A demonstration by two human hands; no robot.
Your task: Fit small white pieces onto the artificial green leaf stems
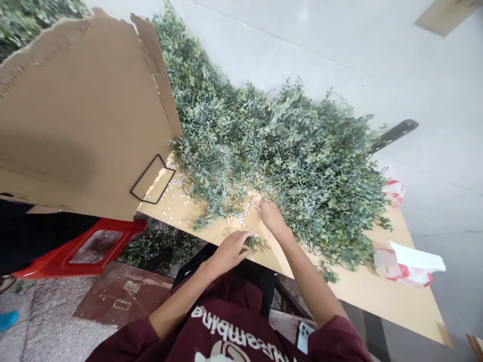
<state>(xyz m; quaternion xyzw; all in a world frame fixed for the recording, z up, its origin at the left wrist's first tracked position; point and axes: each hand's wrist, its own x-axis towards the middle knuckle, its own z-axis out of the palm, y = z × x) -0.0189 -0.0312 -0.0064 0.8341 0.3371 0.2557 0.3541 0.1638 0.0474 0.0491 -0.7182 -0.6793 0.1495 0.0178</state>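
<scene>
My left hand is closed near the table's front edge, its thumb and fingers around the end of a small artificial leaf sprig whose leaves point right. Farther in, my right hand is pinched just above the tabletop, beside scattered small white beads. Whatever its fingertips hold is too small to make out. A large heap of artificial greenery with thin stems rises behind both hands, and its near edge comes close to my right hand. Another loose sprig lies right of my right forearm.
A tall cardboard sheet stands at the left, with a black wire frame at its lower corner. Red-and-white plastic packets lie on the wooden table at right. A red stool and a seated person are at lower left.
</scene>
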